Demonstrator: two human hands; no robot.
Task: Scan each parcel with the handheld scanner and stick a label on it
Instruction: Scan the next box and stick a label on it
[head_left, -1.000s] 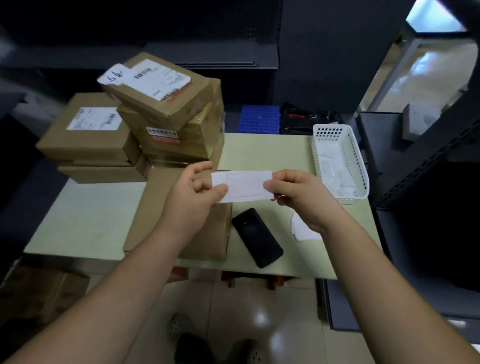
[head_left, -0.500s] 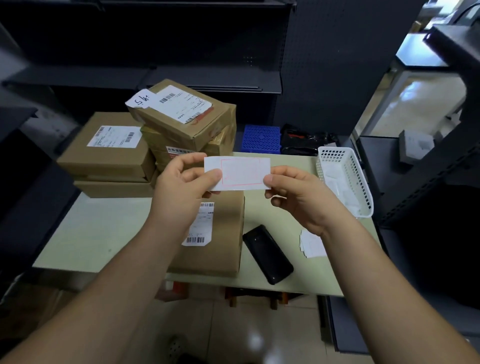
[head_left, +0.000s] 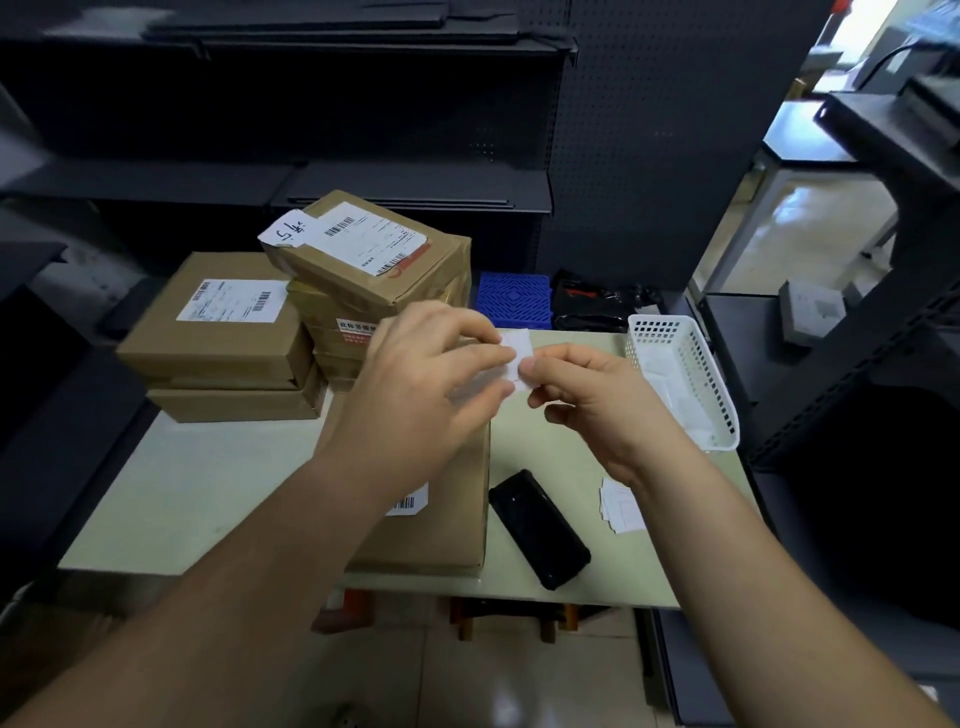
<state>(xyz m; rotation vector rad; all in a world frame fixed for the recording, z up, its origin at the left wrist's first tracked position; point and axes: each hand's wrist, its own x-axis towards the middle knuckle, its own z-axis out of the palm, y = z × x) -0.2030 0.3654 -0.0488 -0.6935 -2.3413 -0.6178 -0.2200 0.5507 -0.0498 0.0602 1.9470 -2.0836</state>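
left hand (head_left: 415, 384) and right hand (head_left: 587, 405): fingers of both pinch a white label (head_left: 519, 345) above the parcel (head_left: 447, 525) at the counter's (head_left: 208, 483) front edge; black scanner (head_left: 540, 527) lies just right of the parcel, near that edge.

left hand (head_left: 415, 379) + right hand (head_left: 587, 400): pinch white label (head_left: 519, 353) | above parcel (head_left: 447, 525) | scanner (head_left: 540, 527) beside

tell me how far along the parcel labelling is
Done: the top stacked parcel carries a handwritten sticker, and the scanner lies set down on the table. In hand: left hand and right hand pinch a white label above the front parcel. Left: sticking it on.
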